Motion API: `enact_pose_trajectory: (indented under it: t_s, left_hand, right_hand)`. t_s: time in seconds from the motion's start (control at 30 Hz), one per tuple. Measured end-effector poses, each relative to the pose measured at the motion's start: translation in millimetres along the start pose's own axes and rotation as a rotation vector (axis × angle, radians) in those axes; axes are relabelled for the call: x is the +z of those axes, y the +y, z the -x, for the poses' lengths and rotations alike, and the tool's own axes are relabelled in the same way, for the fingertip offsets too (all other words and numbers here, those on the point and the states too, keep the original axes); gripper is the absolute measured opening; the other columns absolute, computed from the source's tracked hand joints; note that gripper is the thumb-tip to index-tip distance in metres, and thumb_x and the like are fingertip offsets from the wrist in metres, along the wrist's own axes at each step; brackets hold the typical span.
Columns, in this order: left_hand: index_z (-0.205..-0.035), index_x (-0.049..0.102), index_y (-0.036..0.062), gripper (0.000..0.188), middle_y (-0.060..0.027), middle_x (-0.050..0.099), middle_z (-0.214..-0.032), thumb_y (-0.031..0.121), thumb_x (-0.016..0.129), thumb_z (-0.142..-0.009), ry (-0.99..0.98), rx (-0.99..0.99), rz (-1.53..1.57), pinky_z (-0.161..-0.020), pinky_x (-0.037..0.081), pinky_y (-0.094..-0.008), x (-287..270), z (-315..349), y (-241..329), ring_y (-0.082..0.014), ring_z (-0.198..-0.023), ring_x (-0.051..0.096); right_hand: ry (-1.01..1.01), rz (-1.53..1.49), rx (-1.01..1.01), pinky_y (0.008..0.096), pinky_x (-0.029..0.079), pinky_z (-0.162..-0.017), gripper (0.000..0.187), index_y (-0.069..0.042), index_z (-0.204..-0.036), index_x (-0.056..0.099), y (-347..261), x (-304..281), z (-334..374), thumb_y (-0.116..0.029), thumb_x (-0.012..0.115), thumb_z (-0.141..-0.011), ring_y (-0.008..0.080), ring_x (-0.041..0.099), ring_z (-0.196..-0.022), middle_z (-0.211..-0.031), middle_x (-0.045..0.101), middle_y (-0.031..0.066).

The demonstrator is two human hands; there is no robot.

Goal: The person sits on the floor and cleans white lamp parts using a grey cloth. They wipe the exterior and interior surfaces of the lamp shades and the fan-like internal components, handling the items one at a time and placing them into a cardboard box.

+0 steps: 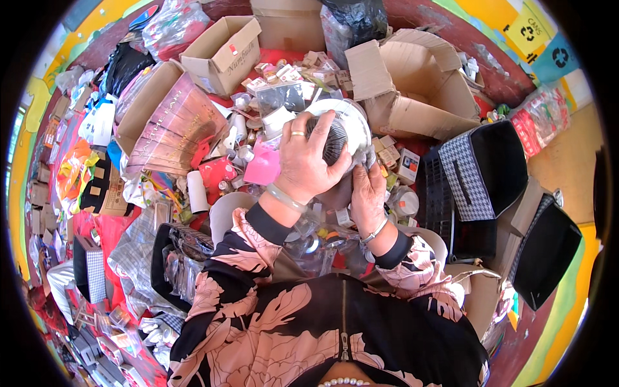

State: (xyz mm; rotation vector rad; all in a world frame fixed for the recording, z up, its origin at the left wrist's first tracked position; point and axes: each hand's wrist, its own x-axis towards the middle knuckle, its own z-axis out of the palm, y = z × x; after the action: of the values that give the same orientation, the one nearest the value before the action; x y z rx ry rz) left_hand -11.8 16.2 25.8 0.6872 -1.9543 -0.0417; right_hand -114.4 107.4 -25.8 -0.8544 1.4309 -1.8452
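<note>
Both hands are on a round white-rimmed fixture [360,122] with a dark ribbed middle, which looks like a recessed downlight. My left hand [298,158] lies over its left side, with the fingers curled across the ribbed part. At the lower right edge, my right hand [369,197] pinches the rim; some of its fingertips are hidden. Something grey shows beside those fingertips, too small to name. A pink sheet [262,162] sits just left of my left hand. Small boxes [389,153] and clear plastic pieces [405,201] lie around and below the fixture.
An open cardboard box [419,84] stands at the far right, and a smaller one [222,58] at the far left. Black bins with checked panels [467,174] stand on my right. A black tray [169,267] of plastic packets is at my left. Mixed items cover the red floor.
</note>
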Motion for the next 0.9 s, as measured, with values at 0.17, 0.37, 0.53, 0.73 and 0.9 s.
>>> enact_pose_trajectory:
  t_s: [0.17, 0.37, 0.53, 0.73, 0.9]
  left_hand:
    - [-0.112, 0.057, 0.0092, 0.051, -0.0181, 0.05, -0.101, 0.029, 0.067, -0.067, -0.117, 0.131, -0.005, -0.075, 0.044, -0.0401, -9.0, 2.1, 7.9, -0.0319, -0.084, 0.05]
    - [-0.112, 0.058, 0.0132, 0.051, -0.0153, 0.05, -0.102, 0.029, 0.069, -0.065, -0.224, 0.207, 0.065, -0.074, 0.044, -0.0385, -6.8, 13.2, 7.5, -0.0294, -0.084, 0.05]
    - [-0.11, 0.059, 0.0106, 0.05, -0.0151, 0.051, -0.1, 0.029, 0.07, -0.065, -0.106, 0.121, 0.009, -0.075, 0.044, -0.0386, -2.4, 10.0, 8.5, -0.0295, -0.083, 0.051]
    - [-0.112, 0.055, 0.0045, 0.051, -0.0191, 0.054, -0.099, 0.025, 0.069, -0.067, -0.004, -0.039, -0.011, -0.079, 0.043, -0.0437, 3.5, 1.6, -4.1, -0.0354, -0.087, 0.053]
    - [-0.112, 0.056, 0.0047, 0.05, -0.0188, 0.054, -0.098, 0.026, 0.068, -0.068, -0.008, -0.034, 0.039, -0.079, 0.043, -0.0426, 6.3, 0.2, -1.2, -0.0348, -0.087, 0.052]
  right_hand:
    - [-0.022, 0.039, 0.066, 0.0219, 0.042, -0.063, 0.019, 0.002, -0.101, 0.055, -13.5, -18.5, -23.6, -0.013, 0.049, -0.092, 0.0075, 0.048, -0.073, -0.08, 0.058, 0.0031]
    - [-0.25, -0.066, 0.22, 0.0224, 0.044, -0.064, 0.016, 0.002, -0.101, 0.058, -33.7, -34.3, -49.4, -0.008, 0.05, -0.09, 0.0075, 0.053, -0.074, -0.083, 0.061, 0.0034]
    - [-0.135, -0.171, 0.216, 0.02, 0.043, -0.062, 0.015, -0.002, -0.101, 0.059, -21.0, -22.0, -41.9, -0.011, 0.051, -0.092, 0.0064, 0.054, -0.071, -0.084, 0.062, 0.001]
    - [0.052, -0.389, 0.284, 0.0226, 0.044, -0.078, 0.024, -0.003, -0.116, 0.052, 4.8, 17.4, 12.8, -0.013, 0.047, -0.094, 0.0089, 0.054, -0.089, -0.102, 0.06, 0.0034]
    - [0.008, -0.374, 0.187, 0.0232, 0.042, -0.085, 0.029, -0.002, -0.121, 0.049, 7.6, 7.0, 7.6, -0.013, 0.046, -0.095, 0.0097, 0.051, -0.094, -0.107, 0.058, 0.0036]
